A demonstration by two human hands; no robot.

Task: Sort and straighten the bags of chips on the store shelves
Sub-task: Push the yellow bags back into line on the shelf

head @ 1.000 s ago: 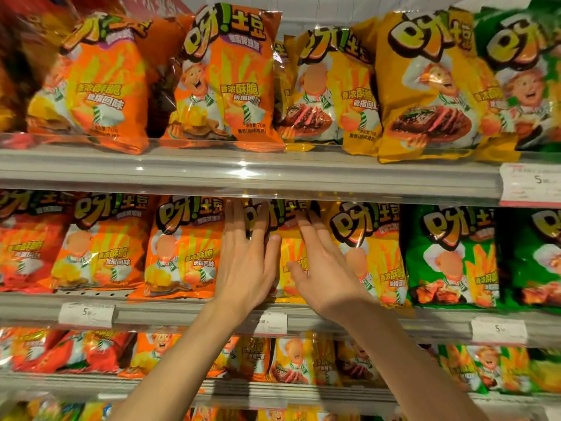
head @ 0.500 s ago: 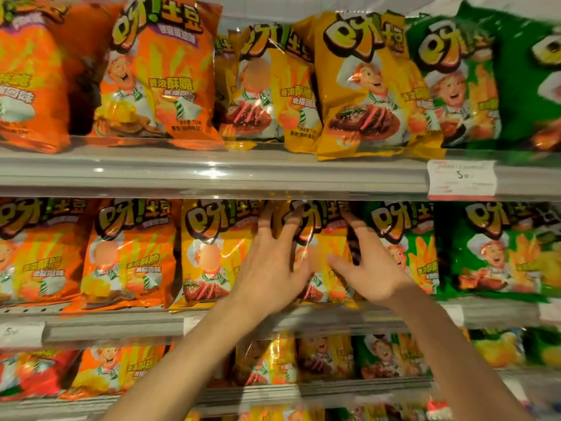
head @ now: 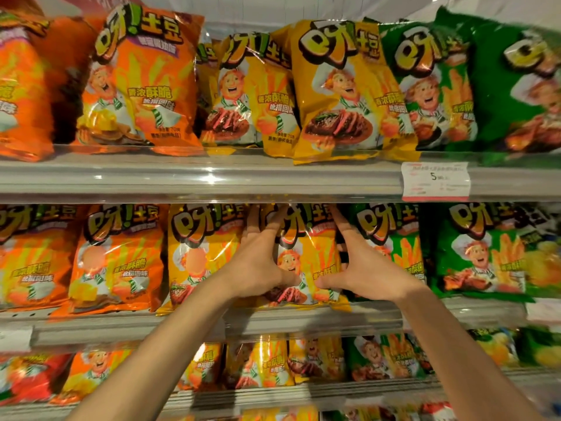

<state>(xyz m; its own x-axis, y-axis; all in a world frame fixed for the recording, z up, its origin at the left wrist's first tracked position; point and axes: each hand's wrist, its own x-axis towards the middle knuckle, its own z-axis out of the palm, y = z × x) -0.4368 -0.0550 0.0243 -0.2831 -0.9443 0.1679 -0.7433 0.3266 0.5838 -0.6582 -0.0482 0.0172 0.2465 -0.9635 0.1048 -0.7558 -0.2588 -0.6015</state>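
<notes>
Between the two hands, on the middle shelf (head: 303,322), one yellow bag (head: 306,256) is held upright. The left hand (head: 258,268) is pressed to its left edge and the right hand (head: 361,268) to its right edge, each grip spread wide yet clamped on the bag. Straightening is judged to be in hand. Next, the bag must be squared with the yellow neighbour (head: 197,253) left of the grip and released.
</notes>
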